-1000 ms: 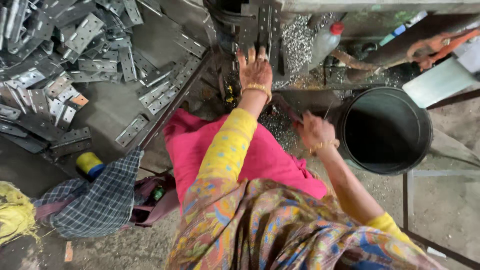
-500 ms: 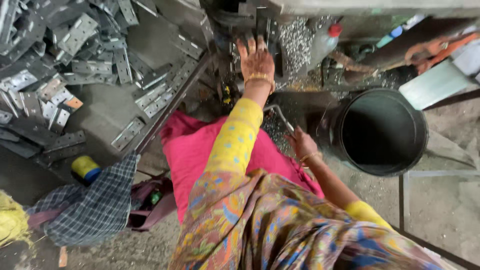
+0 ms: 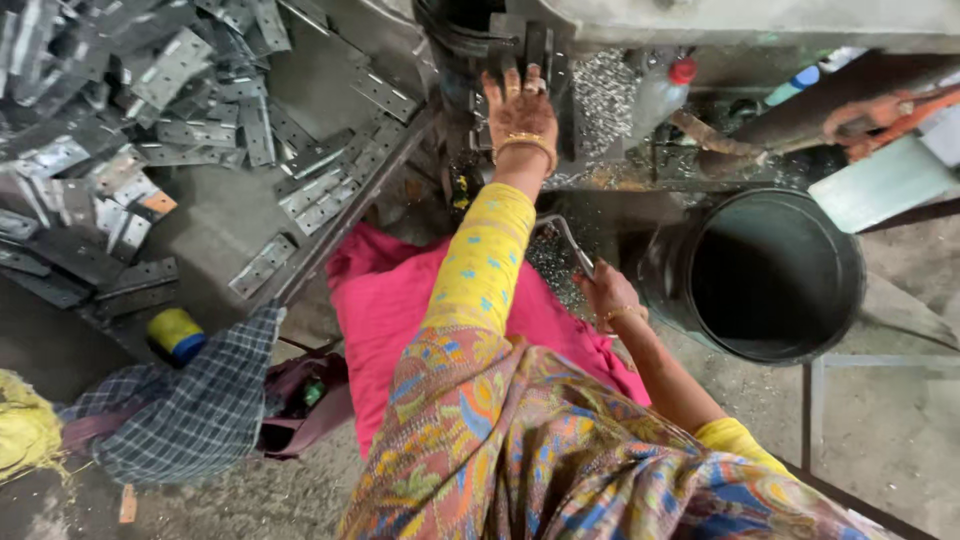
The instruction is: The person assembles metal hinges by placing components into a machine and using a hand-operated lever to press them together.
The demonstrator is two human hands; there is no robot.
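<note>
Lever [image 3: 565,238]: thin bent metal rod, between your knees and the black bucket [image 3: 770,275]. Since 0.5 s ago it sits about as before; your right hand [image 3: 607,295] stays closed on its lower end. Left hand [image 3: 520,110], arm outstretched, fingers spread flat on the machine [image 3: 535,45].

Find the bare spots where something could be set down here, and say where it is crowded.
Free: grey surface between the metal plates and the yellow-blue roll; floor beside the black bucket. Crowded: machine around the left hand.
</note>
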